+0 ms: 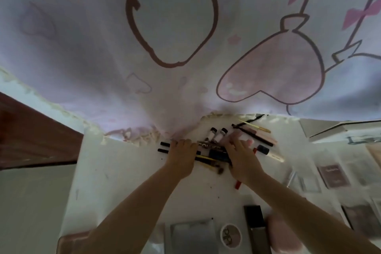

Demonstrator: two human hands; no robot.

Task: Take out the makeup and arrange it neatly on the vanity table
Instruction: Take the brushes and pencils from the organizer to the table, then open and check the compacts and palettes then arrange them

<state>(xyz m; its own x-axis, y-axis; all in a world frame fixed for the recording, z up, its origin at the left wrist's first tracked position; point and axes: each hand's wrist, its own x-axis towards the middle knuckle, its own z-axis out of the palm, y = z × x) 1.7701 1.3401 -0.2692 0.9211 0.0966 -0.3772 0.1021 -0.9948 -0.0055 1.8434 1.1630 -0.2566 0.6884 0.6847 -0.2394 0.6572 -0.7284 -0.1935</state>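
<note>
Both our hands are down on the heap of makeup at the far edge of the white vanity table, right where the pink-printed curtain drapes onto it. Our left hand lies flat, fingers spread, over black pencils and a yellow-handled brush; our right hand presses palm-down on dark tubes beside it (whether either hand actually grips anything, we cannot tell). Just beyond the heap, two small white bottles with dark caps lie side by side, and to the heap's right rest a pale tube with a dark blue cap and several long slim sticks. Nearer us than the heap sit a grey flat case, a round pink compact and a long dark box.
</note>
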